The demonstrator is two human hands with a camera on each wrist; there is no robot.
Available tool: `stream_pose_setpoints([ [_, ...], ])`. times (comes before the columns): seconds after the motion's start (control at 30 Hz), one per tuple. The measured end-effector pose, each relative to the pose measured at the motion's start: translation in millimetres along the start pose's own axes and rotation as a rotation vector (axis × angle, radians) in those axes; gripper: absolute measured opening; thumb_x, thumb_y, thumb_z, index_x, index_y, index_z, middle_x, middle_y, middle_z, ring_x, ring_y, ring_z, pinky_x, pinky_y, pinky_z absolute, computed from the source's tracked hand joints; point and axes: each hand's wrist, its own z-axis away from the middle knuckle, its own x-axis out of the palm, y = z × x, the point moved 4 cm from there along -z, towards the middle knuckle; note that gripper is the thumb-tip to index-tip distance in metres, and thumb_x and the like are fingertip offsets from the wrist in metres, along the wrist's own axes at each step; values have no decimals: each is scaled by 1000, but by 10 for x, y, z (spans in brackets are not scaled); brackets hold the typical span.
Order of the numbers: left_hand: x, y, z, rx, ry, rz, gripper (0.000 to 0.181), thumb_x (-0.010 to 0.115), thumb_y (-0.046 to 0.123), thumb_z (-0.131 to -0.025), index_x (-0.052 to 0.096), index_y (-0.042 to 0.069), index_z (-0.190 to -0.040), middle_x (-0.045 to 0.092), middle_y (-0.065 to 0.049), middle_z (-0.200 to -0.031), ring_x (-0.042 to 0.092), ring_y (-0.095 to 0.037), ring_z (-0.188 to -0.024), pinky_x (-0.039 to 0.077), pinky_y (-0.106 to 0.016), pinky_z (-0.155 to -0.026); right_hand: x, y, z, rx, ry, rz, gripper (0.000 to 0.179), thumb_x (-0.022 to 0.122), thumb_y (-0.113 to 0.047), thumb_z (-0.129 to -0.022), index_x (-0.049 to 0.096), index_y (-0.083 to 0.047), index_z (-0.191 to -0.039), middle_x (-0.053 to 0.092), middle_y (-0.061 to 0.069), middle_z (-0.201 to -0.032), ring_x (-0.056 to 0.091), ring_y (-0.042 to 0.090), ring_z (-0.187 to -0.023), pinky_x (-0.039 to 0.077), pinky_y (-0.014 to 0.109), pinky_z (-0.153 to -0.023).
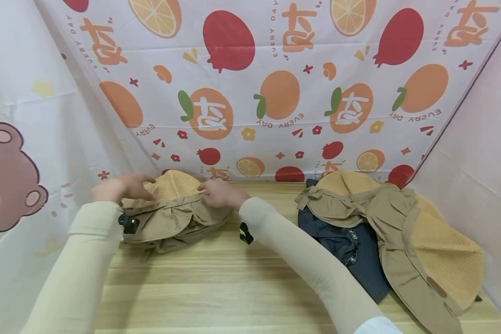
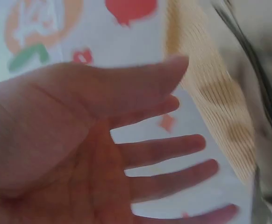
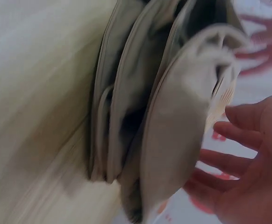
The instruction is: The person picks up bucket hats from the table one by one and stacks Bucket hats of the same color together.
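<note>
Viewing from the head, we locate the hat stack (image 1: 171, 227) at the left of the tabletop (image 1: 234, 287), near the printed curtain (image 1: 271, 148). Our left grip (image 1: 123, 188) is at its left end; our right grip (image 1: 221, 192) is at its right. Further hats (image 1: 446, 255) lie well apart on the right, partly over a dark garment (image 1: 317, 227).

From the left wrist, we find the left grip unclosed: thumb and fingers spread beside the ribbed crown (image 2: 215, 88), not curled round it.

From the right wrist, we see the right grip likewise unclosed, fingers extended alongside the layered brims (image 3: 173, 126); we cannot tell whether every fingertip bears on fabric.

Caution: we judge the brims limp. Uneven pressure from one side may slide the layers apart; catching only the uppermost brim may leave lower ones behind; pressing down may collapse the crown.
</note>
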Motion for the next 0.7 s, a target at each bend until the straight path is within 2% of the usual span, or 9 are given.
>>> stream_pose_setpoints([
  [0.03,11,75,-3,14,-11,-15,79,65,36,-100,29,-7,-156,23,-44,-156,28,-66,-140,39,-75,-106,6,-41,18,-7,-17,24,44,50,-23,-109,52,-6,-150,60,7,-150,68,19,-117,49,32,-111],
  [0.1,43,193,-18,41,-31,-60,87,64,43,-100,22,-5,-159,20,-43,-159,25,-66,-143,35,-75,-110,23,-116,53,-22,-55,78,49,52,-30,-108,49,-9,-152,59,4,-150,62,16,-131,50,30,-110],
  [0.2,130,282,-58,42,-88,-54,97,64,48,-100,9,-1,-163,13,-43,-161,21,-65,-146,32,-73,-113,60,-193,103,-23,-126,142,55,55,-34,-106,44,-15,-156,61,1,-144,61,14,-127,50,29,-107],
  [0.23,162,283,-68,31,-104,-35,99,64,49,-99,5,2,-164,11,-43,-161,21,-65,-146,33,-73,-113,72,-211,113,-19,-144,161,57,56,-35,-105,42,-17,-158,62,1,-141,61,13,-122,50,29,-104],
  [0.33,251,254,-92,-13,-143,26,104,66,48,-98,-2,6,-164,5,-43,-162,22,-63,-147,34,-71,-114,114,-229,131,1,-185,183,63,58,-35,-104,37,-21,-161,60,1,-143,59,13,-121,49,29,-104],
  [0.5,337,198,-131,-24,-116,15,110,73,48,-93,2,7,-165,6,-42,-162,21,-61,-148,30,-71,-116,188,-187,132,52,-234,149,66,58,-39,-104,31,-28,-163,43,-2,-163,43,13,-148,41,30,-118],
  [0.7,334,184,-156,-24,-96,-5,111,76,47,-90,4,8,-165,7,-42,-162,22,-61,-147,31,-72,-114,233,-131,110,79,-252,123,65,58,-41,-105,30,-33,-163,38,-7,-166,33,12,-155,35,32,-123],
])
